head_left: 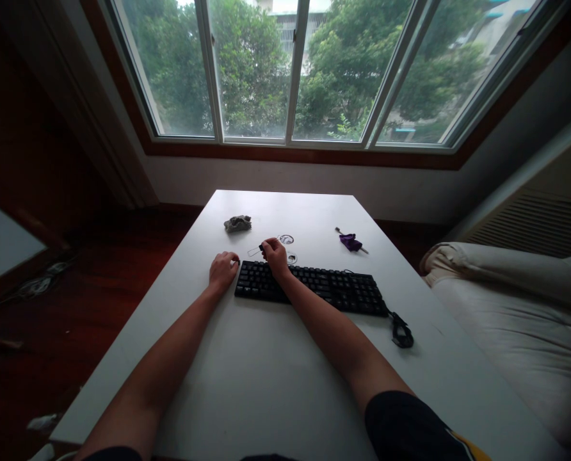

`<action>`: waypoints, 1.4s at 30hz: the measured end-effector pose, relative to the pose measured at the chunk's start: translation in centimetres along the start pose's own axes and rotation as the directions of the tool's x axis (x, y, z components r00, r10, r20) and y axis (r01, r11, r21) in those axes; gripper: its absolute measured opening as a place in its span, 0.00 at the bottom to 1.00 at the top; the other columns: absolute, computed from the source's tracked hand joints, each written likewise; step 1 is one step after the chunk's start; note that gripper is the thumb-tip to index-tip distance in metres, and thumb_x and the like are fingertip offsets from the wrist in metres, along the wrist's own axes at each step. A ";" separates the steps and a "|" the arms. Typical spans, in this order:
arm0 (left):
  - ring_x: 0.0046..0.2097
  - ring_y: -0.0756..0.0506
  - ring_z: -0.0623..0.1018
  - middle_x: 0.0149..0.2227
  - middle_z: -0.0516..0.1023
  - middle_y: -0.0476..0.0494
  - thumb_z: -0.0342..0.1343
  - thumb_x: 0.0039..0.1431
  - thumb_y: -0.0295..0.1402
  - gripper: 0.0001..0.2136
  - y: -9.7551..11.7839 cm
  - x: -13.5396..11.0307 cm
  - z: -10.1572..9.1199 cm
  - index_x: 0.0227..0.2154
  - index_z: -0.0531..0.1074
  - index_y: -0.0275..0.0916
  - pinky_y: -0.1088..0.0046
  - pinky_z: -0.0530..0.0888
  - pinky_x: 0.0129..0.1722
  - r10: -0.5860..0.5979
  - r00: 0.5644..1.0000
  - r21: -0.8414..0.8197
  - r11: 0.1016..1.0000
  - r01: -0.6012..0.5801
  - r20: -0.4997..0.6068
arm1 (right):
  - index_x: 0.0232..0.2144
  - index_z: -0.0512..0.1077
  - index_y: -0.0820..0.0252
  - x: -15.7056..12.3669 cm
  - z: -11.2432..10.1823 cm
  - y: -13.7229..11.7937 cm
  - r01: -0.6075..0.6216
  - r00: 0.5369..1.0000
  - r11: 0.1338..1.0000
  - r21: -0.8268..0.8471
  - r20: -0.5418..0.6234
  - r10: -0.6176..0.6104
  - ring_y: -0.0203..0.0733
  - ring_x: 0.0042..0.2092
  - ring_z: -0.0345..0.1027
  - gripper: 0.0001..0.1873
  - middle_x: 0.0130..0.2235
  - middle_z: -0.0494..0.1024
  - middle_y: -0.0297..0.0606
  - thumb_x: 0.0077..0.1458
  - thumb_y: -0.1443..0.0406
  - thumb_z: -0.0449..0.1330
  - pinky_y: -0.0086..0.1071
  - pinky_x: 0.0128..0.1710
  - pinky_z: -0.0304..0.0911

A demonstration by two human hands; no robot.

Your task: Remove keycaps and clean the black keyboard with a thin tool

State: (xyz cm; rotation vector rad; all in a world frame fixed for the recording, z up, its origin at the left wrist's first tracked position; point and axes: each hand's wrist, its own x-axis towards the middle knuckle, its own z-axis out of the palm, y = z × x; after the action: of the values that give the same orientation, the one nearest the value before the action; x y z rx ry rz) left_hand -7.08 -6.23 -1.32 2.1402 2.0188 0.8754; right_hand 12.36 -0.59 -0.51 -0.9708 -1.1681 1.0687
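Observation:
A black keyboard point(314, 288) lies across the middle of the white table point(247, 384). My left hand point(223, 270) rests curled at the keyboard's left end, touching its corner. Above the keyboard's far left part, my right hand point(274, 255) pinches a small dark item with the fingertips. A small clear strip point(254, 251) lies on the table just left of those fingertips. The keyboard's coiled black cable point(401, 333) sits off its right end.
A crumpled grey cloth point(238, 223) lies at the far left of the table, and a brush with purple cloth point(351, 241) at the far right. Two small round objects point(286, 239) lie beyond my right hand. A pale sofa point(520, 307) stands to the right.

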 end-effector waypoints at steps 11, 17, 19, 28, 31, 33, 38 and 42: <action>0.47 0.40 0.74 0.43 0.79 0.42 0.54 0.62 0.29 0.06 -0.1 0.0 0.1 0.38 0.76 0.43 0.63 0.71 0.48 0.007 1.000 -0.012 1.000 -0.007 -0.003 | 0.32 0.70 0.56 0.0 0.0 0.1 0.001 1.000 1.000 -0.004 0.004 -0.001 0.36 0.26 0.67 0.15 0.26 0.73 0.30 0.51 0.52 0.62 0.29 0.23 0.64; 0.48 0.40 0.74 0.43 0.79 0.42 0.54 0.63 0.30 0.07 0.0 0.1 -0.1 0.38 0.76 0.44 0.63 0.71 0.47 -0.008 1.000 -0.018 1.000 0.009 0.020 | 0.33 0.70 0.56 0.1 0.0 0.3 -0.002 1.000 1.000 -0.010 0.003 0.002 0.37 0.26 0.68 0.15 0.26 0.73 0.30 0.51 0.51 0.62 0.29 0.24 0.65; 0.47 0.40 0.74 0.43 0.79 0.42 0.54 0.63 0.29 0.07 0.0 0.1 0.0 0.38 0.76 0.44 0.63 0.71 0.48 -0.006 1.000 -0.021 1.000 0.007 0.019 | 0.33 0.70 0.56 0.1 0.0 0.3 -0.002 1.000 1.000 -0.008 0.007 0.002 0.37 0.26 0.68 0.15 0.26 0.73 0.30 0.51 0.51 0.62 0.29 0.24 0.65; 0.45 0.41 0.75 0.42 0.79 0.43 0.54 0.62 0.29 0.06 -0.3 0.2 0.3 0.38 0.76 0.43 0.64 0.71 0.46 0.000 1.000 -0.018 1.000 0.000 0.009 | 0.32 0.70 0.56 0.0 0.1 0.1 -0.010 1.000 1.000 -0.002 0.024 0.010 0.36 0.26 0.67 0.16 0.26 0.73 0.30 0.50 0.51 0.62 0.29 0.24 0.64; 0.46 0.41 0.75 0.42 0.79 0.43 0.54 0.62 0.29 0.06 -0.3 0.2 0.2 0.38 0.76 0.43 0.64 0.71 0.46 -0.011 1.000 -0.015 1.000 0.011 0.019 | 0.32 0.70 0.56 0.0 0.1 0.1 -0.005 1.000 1.000 0.000 0.026 0.005 0.36 0.26 0.68 0.16 0.26 0.73 0.30 0.50 0.51 0.62 0.29 0.24 0.65; 0.45 0.42 0.75 0.42 0.79 0.43 0.54 0.62 0.30 0.06 -0.3 0.2 0.3 0.38 0.76 0.43 0.64 0.70 0.46 -0.007 1.000 -0.021 1.000 0.007 0.019 | 0.32 0.70 0.56 0.1 0.1 0.2 -0.002 1.000 1.000 0.000 0.026 0.002 0.37 0.27 0.68 0.15 0.26 0.73 0.31 0.51 0.51 0.62 0.29 0.24 0.65; 0.44 0.42 0.75 0.41 0.79 0.44 0.54 0.62 0.30 0.06 -0.5 0.3 0.4 0.38 0.76 0.43 0.65 0.70 0.45 0.005 1.000 -0.028 1.000 -0.004 0.012 | 0.32 0.71 0.56 0.2 0.0 0.4 0.015 0.999 1.000 0.003 0.037 -0.015 0.37 0.26 0.68 0.15 0.27 0.73 0.31 0.52 0.52 0.62 0.29 0.24 0.65; 0.44 0.42 0.75 0.41 0.79 0.44 0.55 0.61 0.29 0.06 -0.6 0.3 0.6 0.38 0.76 0.43 0.64 0.69 0.46 -0.008 1.000 -0.018 1.000 0.008 0.014 | 0.33 0.71 0.56 0.3 0.1 0.7 0.017 0.999 1.000 0.008 0.040 -0.017 0.36 0.26 0.68 0.15 0.27 0.73 0.30 0.52 0.52 0.63 0.29 0.23 0.65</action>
State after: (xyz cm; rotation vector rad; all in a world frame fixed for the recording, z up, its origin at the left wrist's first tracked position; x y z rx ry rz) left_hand -7.38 -5.63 -1.96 2.1214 2.0042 0.8712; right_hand 12.24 -0.16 -1.09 -0.9363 -1.2020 1.0823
